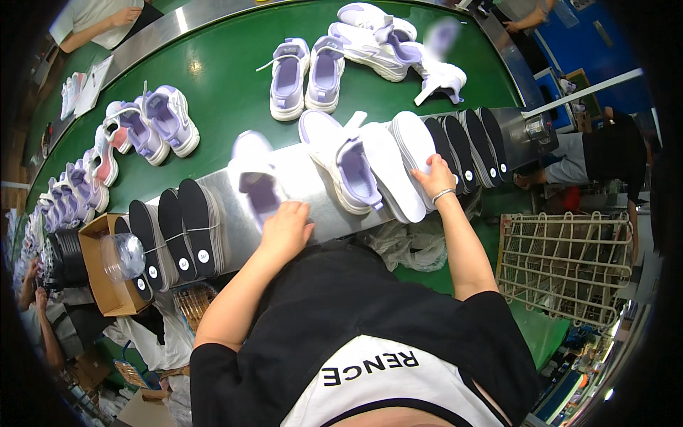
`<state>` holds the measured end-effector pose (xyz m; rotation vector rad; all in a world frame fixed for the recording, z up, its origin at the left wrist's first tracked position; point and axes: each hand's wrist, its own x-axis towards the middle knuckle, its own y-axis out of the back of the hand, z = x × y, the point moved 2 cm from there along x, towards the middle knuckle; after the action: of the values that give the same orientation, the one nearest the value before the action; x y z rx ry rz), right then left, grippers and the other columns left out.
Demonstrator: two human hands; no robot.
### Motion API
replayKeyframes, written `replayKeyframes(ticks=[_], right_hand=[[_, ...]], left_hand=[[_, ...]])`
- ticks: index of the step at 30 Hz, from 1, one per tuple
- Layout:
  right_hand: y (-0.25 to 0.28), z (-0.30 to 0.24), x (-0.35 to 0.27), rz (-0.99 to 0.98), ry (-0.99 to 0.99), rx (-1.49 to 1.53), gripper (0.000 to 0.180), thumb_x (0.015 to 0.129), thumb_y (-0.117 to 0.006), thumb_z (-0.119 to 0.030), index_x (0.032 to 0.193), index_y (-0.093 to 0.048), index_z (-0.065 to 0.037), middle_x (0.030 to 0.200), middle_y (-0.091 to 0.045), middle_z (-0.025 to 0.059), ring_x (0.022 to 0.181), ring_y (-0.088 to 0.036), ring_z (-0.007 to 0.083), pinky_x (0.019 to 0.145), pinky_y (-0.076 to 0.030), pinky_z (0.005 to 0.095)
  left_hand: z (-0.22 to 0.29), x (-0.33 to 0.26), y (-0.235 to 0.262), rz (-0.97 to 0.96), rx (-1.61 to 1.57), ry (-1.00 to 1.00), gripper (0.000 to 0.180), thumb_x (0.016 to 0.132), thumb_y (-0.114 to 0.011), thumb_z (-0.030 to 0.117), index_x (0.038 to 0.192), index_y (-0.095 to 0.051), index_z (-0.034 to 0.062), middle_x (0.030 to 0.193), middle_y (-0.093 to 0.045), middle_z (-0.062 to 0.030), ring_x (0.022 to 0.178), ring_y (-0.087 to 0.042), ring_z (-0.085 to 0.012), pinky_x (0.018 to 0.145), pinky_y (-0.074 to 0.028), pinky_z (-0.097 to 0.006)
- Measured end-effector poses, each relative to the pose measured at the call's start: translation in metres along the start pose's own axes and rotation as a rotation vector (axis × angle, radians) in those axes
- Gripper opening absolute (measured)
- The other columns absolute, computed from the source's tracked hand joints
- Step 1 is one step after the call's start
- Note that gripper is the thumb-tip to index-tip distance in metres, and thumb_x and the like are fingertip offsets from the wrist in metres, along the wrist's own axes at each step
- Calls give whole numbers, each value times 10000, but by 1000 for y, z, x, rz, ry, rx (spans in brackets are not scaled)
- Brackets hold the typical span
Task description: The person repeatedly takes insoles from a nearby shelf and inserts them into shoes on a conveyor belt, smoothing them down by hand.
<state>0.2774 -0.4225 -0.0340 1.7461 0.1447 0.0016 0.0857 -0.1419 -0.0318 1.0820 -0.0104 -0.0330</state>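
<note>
My left hand [287, 231] is closed at the heel of a white and lavender sneaker [250, 153], which looks blurred on the metal ledge. The hand's fingertips are partly hidden against the heel. My right hand [435, 179] grips the edge of a stack of white insoles [413, 141] near its heel end, thumb and fingers bent. Just left of that stack lies another white insole [391, 171]. Between my hands a second white and lavender sneaker [343, 165] rests on the ledge, toe pointing away and its opening facing me.
Black insole stacks [466, 149] stand right of my right hand; tied stacks [199, 228] lie left, beside a cardboard box [107, 267]. More sneakers [288, 82] sit across the green belt [220, 67]. A wire rack [562, 263] stands at right. Other people work around the line.
</note>
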Motion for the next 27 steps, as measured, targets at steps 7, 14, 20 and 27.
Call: replayKeyframes(ticks=[7,14,20,27], right_hand=[[29,15,-6,53,34,600,283,677,-648,-271,760,-510,-39,700,-533,57,657,-522,162,601,-419,277],[86,-63,-61,-697,-47,1210,191,756,-534,-197,720,-545,-9,580,-518,59,479,-520,127,492,-418,231],[88,-59,-67,-775,643,775,145,733,-499,-96,749,-547,40,578,-529,75,485,-540,146,389,-433,220],[9,-133,-77,-317,596,-84,175,683,-499,-178,659,-622,-55,767,-549,169,644,-561,312,590,-440,383]], left_hand=[[18,26,46,-43,-38,196,405,708,-603,267,1023,-494,37,988,-522,-129,930,-487,-285,762,-391,-378],[18,130,-1,326,-564,15,369,712,-576,234,955,-476,-25,887,-547,-219,837,-522,-345,700,-406,-406],[26,106,4,255,-515,280,265,743,-521,213,897,-468,4,732,-569,-200,691,-545,-374,627,-417,-443],[32,83,-6,272,-330,190,312,702,-548,138,973,-453,14,700,-565,-193,668,-556,-351,602,-438,-422]])
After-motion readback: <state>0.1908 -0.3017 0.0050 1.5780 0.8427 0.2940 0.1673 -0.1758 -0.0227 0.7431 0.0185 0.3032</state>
